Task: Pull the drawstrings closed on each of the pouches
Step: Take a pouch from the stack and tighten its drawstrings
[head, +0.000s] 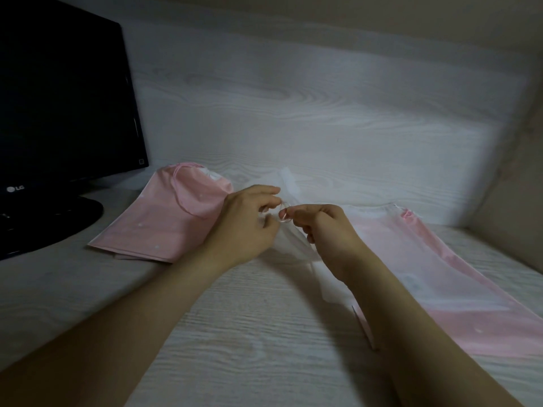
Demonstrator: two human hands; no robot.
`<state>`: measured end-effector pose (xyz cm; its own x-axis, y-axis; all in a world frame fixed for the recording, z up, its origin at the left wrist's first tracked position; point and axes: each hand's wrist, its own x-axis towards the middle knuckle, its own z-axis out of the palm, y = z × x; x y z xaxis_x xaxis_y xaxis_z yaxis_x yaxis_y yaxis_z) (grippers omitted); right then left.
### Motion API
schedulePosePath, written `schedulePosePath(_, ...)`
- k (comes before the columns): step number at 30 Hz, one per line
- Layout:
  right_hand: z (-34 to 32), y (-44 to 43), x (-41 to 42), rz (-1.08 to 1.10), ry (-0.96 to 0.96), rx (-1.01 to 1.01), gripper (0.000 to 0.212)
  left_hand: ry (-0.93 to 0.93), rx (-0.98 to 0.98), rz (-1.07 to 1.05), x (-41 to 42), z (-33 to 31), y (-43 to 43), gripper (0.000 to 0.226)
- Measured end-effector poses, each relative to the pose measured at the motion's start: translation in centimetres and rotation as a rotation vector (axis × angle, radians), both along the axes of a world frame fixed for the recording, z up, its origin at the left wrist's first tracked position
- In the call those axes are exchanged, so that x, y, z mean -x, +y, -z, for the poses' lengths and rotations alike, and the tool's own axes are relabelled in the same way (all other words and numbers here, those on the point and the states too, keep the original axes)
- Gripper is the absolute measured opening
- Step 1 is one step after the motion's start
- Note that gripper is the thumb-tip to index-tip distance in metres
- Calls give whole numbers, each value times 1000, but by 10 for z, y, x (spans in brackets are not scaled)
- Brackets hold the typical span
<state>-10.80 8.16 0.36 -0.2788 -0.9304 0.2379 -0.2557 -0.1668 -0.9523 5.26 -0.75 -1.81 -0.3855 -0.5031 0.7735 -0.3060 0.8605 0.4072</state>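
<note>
Item: white pouch (291, 179), middle of the desk (258, 333). Drawstring (283, 213) pinched just over it by left hand (249, 221) and right hand (326, 230) (the two almost meeting). Closing likely wants each hand drawn toward its own side.

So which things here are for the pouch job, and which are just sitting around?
For the job: white pouch, drawstring, left pink pouch, right pink pouch, left hand, right hand.
Just lying about: black monitor.
</note>
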Motion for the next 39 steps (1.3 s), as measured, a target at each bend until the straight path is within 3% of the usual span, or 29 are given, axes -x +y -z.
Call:
schedulePosePath(3, 2, 0, 0, -4, -32, 32, 26, -60, -115, 71, 1, 1, 4, 15)
schedulePosePath(7, 2, -1, 0, -18, -28, 81, 25, 11, -244, 121, 0, -3, 5, 11)
schedulePosePath(16, 6, -6, 5, 1, 0, 94, 22, 9, -254, 61, 0, -3, 2, 11)
schedulePosePath(18, 6, -8, 6, 14, -1, 86, 21, 111, -392, 78, -1, -7, 1, 9)
schedulePosePath(20, 8, -11, 7, 50, -32, 86, 18, 275, -642, 150, -5, -18, 1, 24)
schedulePosePath(23, 10, -14, 10, 142, -61, 95, 18, 505, -908, 398, -12, -34, 1, 26)
schedulePosePath(26, 13, -16, 14, 220, -44, 94, 18, 728, -1057, 638, -23, -42, 4, 38)
schedulePosePath(30, 16, -18, 17, 281, -17, 53, 17, 919, -1198, 747, -29, -47, 3, 23)
schedulePosePath(35, 17, -19, 22, 330, 83, 25, 16, 1089, -1204, 506, -20, -46, -9, 27)
schedulePosePath(37, 17, -18, 23, 313, 189, 0, 16, 890, -960, 144, -20, -40, -17, 25)
schedulePosePath(39, 16, -17, 22, 298, 287, -26, 22, 589, -497, -243, -25, -32, -18, 10)
